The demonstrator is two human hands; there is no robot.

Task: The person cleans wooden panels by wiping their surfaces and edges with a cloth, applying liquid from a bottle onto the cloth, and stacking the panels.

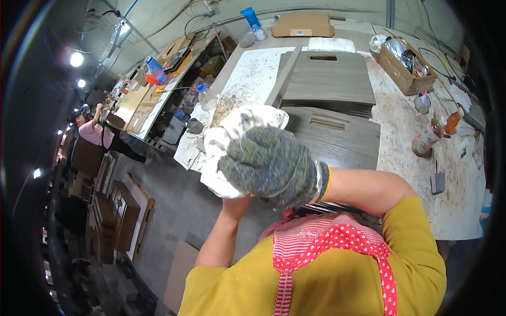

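Note:
My right hand [269,166], in a grey knit glove, is raised close in front of me with its back toward the camera. Its fingers curl over a bunched white cloth [232,134]. My bare left forearm rises from the lower left, and my left hand [235,203] disappears under the same white cloth, so only the wrist shows. Whether the cloth is a rag or a glove on that hand is unclear. Both hands hover above the near edge of a dusty white workbench [400,131], where grey wood-grain panels [337,138] lie.
More grey panels [329,79] are stacked further back. A wooden crate [403,73] of tools, glue bottles [427,139] and a cardboard box [303,25] stand on the bench. A person in pink [95,132] works at a far bench. Board stacks [124,213] stand on the floor at left.

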